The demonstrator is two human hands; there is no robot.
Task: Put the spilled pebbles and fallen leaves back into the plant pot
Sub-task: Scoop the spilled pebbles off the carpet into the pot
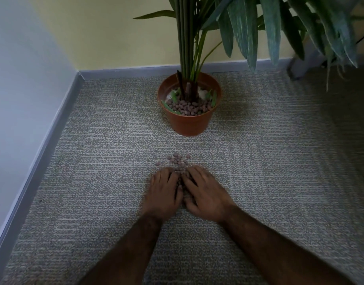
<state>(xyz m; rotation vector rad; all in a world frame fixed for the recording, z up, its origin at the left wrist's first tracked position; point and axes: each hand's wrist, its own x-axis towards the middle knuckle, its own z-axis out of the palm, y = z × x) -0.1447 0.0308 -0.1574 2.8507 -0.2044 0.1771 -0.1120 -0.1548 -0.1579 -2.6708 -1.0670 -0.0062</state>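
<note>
Under my palms the carpet point(94, 145) is a rough, looped grey weave, matt all over. The pebbles point(180, 162) look like dull, dusty clay balls, purplish-brown. The plant pot point(190, 122) is smooth terracotta-coloured plastic with a faint sheen. The leaves point(249, 27) look slightly glossy and streaked. The skirting board point(53, 128) is smooth and matt grey.

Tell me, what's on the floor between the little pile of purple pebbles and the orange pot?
Nothing: in the head view only bare grey carpet lies between the spilled purplish pebbles and the orange plastic plant pot.
</note>
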